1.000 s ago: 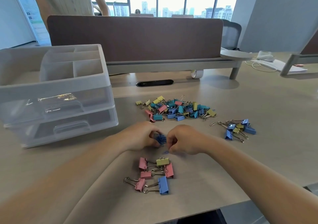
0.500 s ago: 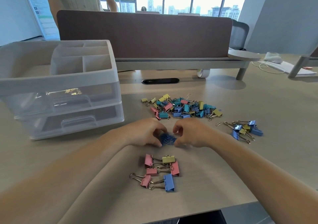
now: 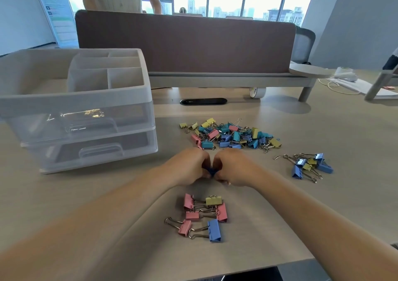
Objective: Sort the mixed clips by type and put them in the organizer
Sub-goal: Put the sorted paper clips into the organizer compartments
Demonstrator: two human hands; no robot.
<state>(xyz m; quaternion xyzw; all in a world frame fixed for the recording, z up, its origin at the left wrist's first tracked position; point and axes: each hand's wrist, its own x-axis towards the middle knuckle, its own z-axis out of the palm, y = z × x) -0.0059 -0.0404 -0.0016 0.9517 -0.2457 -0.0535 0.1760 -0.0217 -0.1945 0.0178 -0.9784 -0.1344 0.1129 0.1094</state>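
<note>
Both hands, left [image 3: 189,166] and right [image 3: 233,166], curled tight around a blue bunch [image 3: 211,170], probably paper clips, just off the mixed pile [image 3: 230,135].

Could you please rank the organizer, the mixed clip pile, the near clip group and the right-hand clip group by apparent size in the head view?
1. organizer
2. mixed clip pile
3. near clip group and right-hand clip group: roughly alike; the near one is closer, so unranked.

blue clip bundle [image 3: 210,170], right of organizer [image 3: 86,99]: mostly hidden between left hand [image 3: 189,166] and right hand [image 3: 234,167]. organizer's left end cut by frame edge; upper drawer [image 3: 120,116] contents too hazy to tell.
</note>
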